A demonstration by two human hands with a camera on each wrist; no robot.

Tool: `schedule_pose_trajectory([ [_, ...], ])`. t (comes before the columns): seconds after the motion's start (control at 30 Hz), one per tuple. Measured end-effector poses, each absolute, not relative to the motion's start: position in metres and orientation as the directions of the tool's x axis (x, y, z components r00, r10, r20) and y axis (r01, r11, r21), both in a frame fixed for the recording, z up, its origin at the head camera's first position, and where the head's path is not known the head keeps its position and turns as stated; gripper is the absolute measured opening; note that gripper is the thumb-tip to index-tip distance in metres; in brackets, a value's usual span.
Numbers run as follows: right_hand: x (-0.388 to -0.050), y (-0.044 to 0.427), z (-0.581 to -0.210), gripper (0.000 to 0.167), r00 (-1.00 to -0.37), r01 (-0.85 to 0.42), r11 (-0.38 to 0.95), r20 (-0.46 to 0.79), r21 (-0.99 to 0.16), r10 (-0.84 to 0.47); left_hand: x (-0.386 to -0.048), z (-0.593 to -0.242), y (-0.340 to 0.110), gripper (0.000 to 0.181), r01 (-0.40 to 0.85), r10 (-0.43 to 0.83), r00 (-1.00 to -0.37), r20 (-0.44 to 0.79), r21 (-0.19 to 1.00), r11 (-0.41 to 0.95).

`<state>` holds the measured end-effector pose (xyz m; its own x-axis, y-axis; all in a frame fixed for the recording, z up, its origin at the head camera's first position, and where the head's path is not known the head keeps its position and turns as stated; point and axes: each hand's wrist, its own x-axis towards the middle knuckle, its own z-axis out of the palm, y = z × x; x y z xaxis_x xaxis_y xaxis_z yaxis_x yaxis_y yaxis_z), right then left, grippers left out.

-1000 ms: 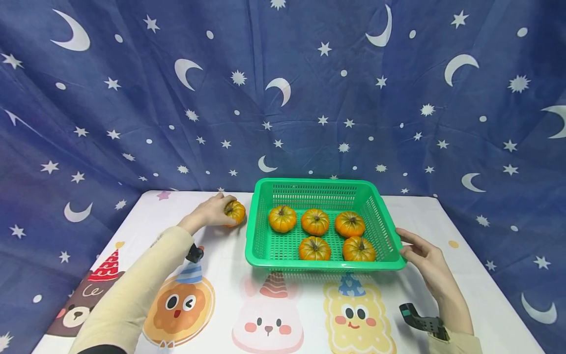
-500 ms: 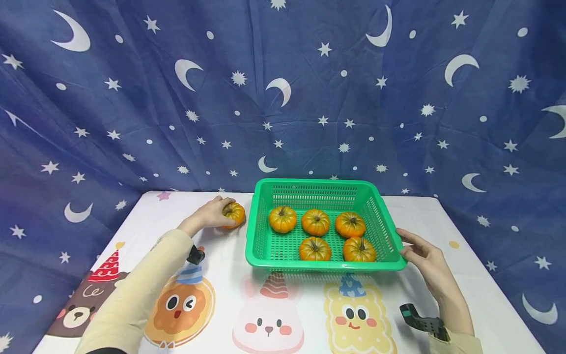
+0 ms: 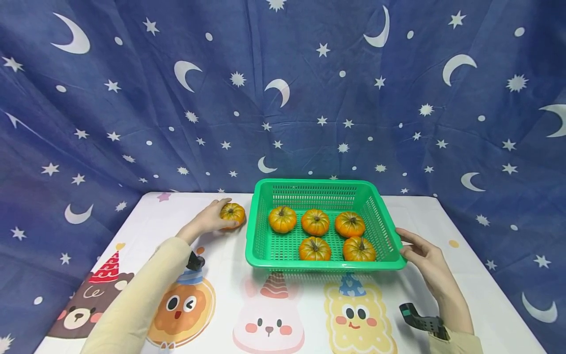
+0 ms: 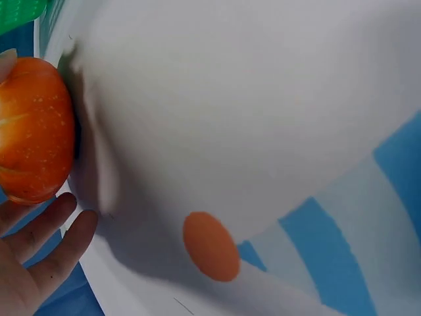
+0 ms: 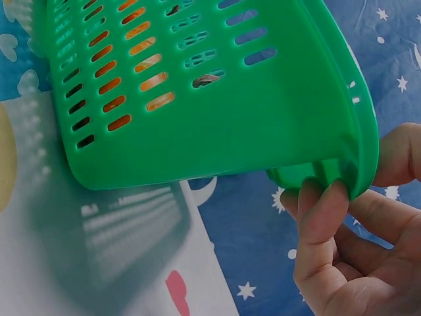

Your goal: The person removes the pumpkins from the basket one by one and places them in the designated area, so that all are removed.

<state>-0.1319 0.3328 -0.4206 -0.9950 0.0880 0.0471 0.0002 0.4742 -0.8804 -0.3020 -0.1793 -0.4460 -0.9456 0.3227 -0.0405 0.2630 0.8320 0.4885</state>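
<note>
A small orange pumpkin (image 3: 233, 215) sits on the table just left of a green plastic basket (image 3: 325, 265). Beside the pumpkin is my left hand (image 3: 209, 218), its thumb and fingers spread around the near-left side. In the left wrist view, the lower fingers are straight and apart, close under the pumpkin (image 4: 36, 131); whether a fingertip touches it is partly cut off. My right hand (image 3: 426, 260) pinches the basket's right rim; in the right wrist view, thumb and curled fingers (image 5: 322, 217) hold the edge. Several more pumpkins, such as one pumpkin (image 3: 315, 249), lie inside the basket.
A white table cover (image 3: 212, 275) with printed cartoon figures lies beneath. A blue curtain (image 3: 309, 98) with moons and stars hangs behind the table. Dark wrist-worn cameras sit on both forearms, one camera (image 3: 422, 322) on the right.
My left hand has shifted slightly left and its fingers have loosened, so more of the pumpkin shows. The pumpkin has settled a little lower and left. My right hand and the basket stay put.
</note>
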Motion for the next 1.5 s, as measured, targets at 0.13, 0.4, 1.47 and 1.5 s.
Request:
schedule_pose_trajectory([
  [0.13,-0.132,0.332,-0.420,0.052,-0.995,0.002,0.473,0.044,-0.881,0.086,-0.298,-0.447,-0.181,0.086,0.254,0.312,-0.949,-0.031,0.511,0.822],
  [0.4,-0.131,0.333,-0.420,0.051,-0.996,-0.009,0.466,0.049,-0.885,0.074,-0.295,-0.444,-0.184,0.081,0.248,0.286,-0.958,0.008,0.523,0.815],
  [1.47,-0.134,0.337,-0.423,0.052,-0.997,0.005,0.469,0.034,-0.883,0.074,-0.266,-0.384,-0.157,0.064,0.424,0.384,-0.904,0.187,0.503,0.753],
  [1.5,-0.134,0.336,-0.423,0.052,-0.997,0.005,0.471,0.034,-0.882,0.074,-0.266,-0.383,-0.155,0.064,0.425,0.385,-0.904,0.187,0.501,0.754],
])
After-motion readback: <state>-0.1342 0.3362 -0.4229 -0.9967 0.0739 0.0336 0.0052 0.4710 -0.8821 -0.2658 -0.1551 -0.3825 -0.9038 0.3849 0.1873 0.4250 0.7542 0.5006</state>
